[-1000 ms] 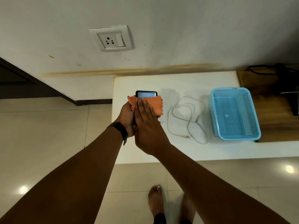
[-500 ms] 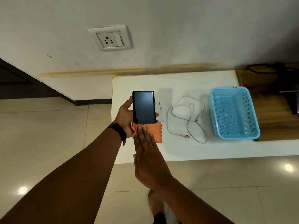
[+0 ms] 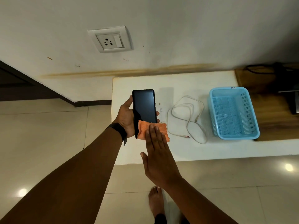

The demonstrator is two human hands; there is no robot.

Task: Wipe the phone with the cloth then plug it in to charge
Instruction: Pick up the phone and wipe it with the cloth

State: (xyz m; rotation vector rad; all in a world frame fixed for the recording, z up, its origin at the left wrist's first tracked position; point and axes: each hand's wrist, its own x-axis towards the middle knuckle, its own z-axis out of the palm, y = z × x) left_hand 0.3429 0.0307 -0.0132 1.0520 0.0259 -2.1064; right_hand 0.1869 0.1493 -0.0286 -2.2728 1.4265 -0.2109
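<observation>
The wall socket [image 3: 111, 40] is sitting up on the wall above the worktop [image 3: 194, 151], with nothing plugged into it. Below it the left hand [image 3: 125, 117] is gripping the phone [image 3: 144, 107] upright, in the air at the worktop's left end, with the thumb on one long edge and the fingertips curling round the other. That is probably the best hold, since the glass face is looking smooth and slippery and would likely crack in a fall onto the tiles. The orange cloth [image 3: 142, 131] is lying soft and crumpled over the phone's lower end (a light thing that is probably bunching under pressure). The right hand [image 3: 159, 160] is pressing it down flat, fingers straight and together. Further right the white cable [image 3: 186, 136] is lying loosely coiled. It is looking limp, so it is probably best taken by a stiff plug end. A blue basket [image 3: 236, 137] is standing beyond it.
</observation>
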